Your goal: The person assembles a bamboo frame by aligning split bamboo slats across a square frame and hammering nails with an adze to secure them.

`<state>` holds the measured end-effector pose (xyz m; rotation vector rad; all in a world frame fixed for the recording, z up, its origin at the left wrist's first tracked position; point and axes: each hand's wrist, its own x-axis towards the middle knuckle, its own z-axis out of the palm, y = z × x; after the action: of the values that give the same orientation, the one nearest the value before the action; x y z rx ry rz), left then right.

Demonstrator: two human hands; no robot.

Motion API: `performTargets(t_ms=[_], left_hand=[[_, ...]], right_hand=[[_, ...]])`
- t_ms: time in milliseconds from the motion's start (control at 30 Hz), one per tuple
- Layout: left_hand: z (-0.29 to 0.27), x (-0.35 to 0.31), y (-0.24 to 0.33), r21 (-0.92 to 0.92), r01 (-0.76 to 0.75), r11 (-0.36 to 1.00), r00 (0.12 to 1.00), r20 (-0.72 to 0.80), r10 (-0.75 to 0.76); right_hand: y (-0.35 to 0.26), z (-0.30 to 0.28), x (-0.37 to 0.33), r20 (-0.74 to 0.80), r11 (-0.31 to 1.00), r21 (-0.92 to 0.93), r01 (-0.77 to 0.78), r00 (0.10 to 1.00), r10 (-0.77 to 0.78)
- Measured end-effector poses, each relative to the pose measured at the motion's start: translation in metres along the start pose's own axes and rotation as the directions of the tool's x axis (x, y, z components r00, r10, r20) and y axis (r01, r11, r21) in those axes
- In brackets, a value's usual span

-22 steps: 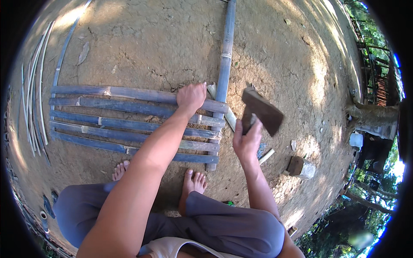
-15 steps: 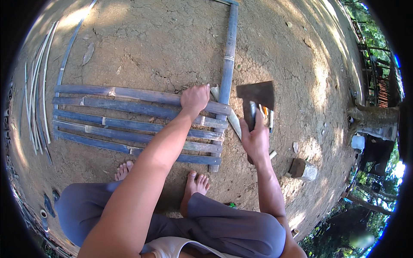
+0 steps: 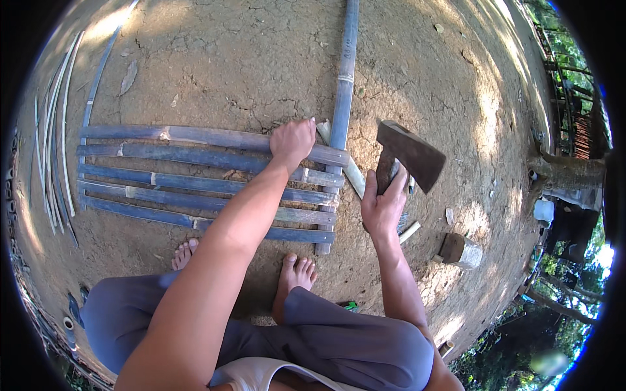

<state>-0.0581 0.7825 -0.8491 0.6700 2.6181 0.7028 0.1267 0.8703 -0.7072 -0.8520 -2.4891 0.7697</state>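
Observation:
My left hand (image 3: 293,140) is closed over the farthest bamboo slat (image 3: 215,135), close to its right end. That slat lies in a row of several blue-grey slats, spaced apart and crossing a long bamboo rail (image 3: 346,78) on the right. Their left ends meet a thinner strip (image 3: 98,85). To the right of the rail, my right hand (image 3: 385,203) grips a hatchet (image 3: 412,155) by its dark handle. The wide, dark metal head is tilted, apart from the slats. A pale bamboo piece (image 3: 354,176) lies on the ground between the rail and this hand.
Thin pale strips (image 3: 53,130) lie on the ground at the left. A blocky object (image 3: 460,251) sits right of my right forearm, and a short pale stick (image 3: 409,231) is nearer that hand. My bare feet (image 3: 297,274) are by the near slat. A trunk (image 3: 567,174) stands far right.
The hatchet head has swung to the right and tilted, its right end now lower. My right hand has turned with it. My left hand stays on the same slat; the view has shifted slightly.

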Motion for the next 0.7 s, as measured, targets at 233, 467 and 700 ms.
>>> performTargets(t_ms=[233,467,700], left_hand=[[0.014,-0.003,0.014,-0.014,-0.048,0.999,0.997,-0.055,0.047],[0.008,-0.004,0.013,0.011,-0.019,1.0,1.0,-0.006,0.019],[0.001,-0.004,0.009,0.045,0.014,0.999,0.998,0.061,-0.016]], right_hand=[[0.046,-0.003,0.006,0.401,0.968,-0.234,-0.09,0.898,0.181],[0.068,0.022,-0.027,0.456,0.894,-0.442,-0.067,0.842,0.289],[0.083,-0.001,-0.114,0.183,0.937,-0.129,-0.326,0.921,0.345]])
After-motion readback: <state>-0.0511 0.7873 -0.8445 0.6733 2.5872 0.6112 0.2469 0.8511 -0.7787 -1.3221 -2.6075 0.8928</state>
